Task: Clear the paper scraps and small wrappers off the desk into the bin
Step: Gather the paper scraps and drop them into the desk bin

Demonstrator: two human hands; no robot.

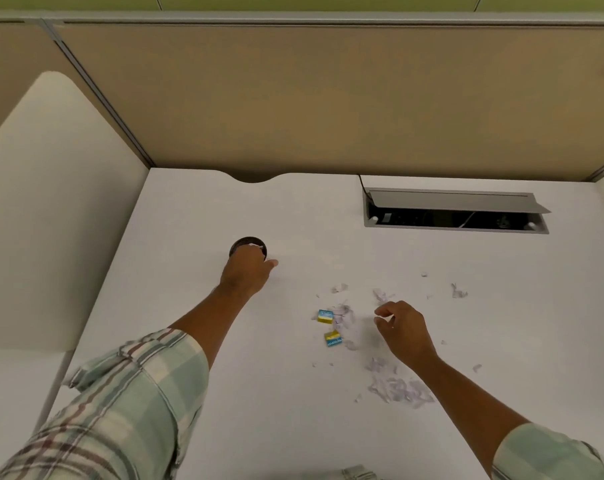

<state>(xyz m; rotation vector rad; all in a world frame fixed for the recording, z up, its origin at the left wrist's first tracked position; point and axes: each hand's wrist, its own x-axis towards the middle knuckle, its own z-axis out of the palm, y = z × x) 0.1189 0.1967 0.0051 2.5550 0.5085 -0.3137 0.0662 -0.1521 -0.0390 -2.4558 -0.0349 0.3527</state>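
Observation:
A small dark round bin (237, 244) sits on the white desk (196, 216), left of centre. My left hand (247, 275) reaches over its rim, fingers pointing down with a white paper scrap (255, 245) at their tips and the thumb sticking out to the right. Two yellow-and-blue wrappers (325, 316) (332, 338) lie mid-desk among torn paper scraps (344, 315). A larger heap of paper scraps (399, 391) lies nearer me. My right hand (402, 329) hovers just right of the wrappers, fingers curled and apart, holding nothing.
An open cable hatch (456, 211) with a raised grey lid is set into the desk at the back right. Beige partition panels (328, 98) wall the back. A white side panel (51, 202) stands to the left. Stray scraps (459, 292) lie further right.

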